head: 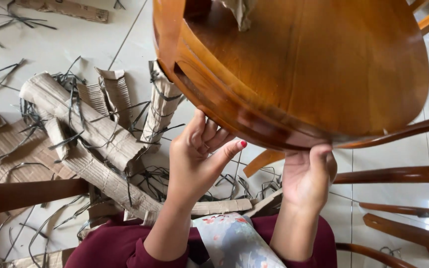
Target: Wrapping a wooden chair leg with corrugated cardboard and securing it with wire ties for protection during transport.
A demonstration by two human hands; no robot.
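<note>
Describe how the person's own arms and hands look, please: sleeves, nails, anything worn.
Both forearms are bare below dark maroon sleeves pushed up toward the elbows. The left hand has a red-painted thumbnail. The right hand shows no ring, watch or glove.

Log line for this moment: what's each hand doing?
left hand: fingers under chair seat rim | right hand: gripping seat edge | floor: cardboard wraps, cut straps
</note>
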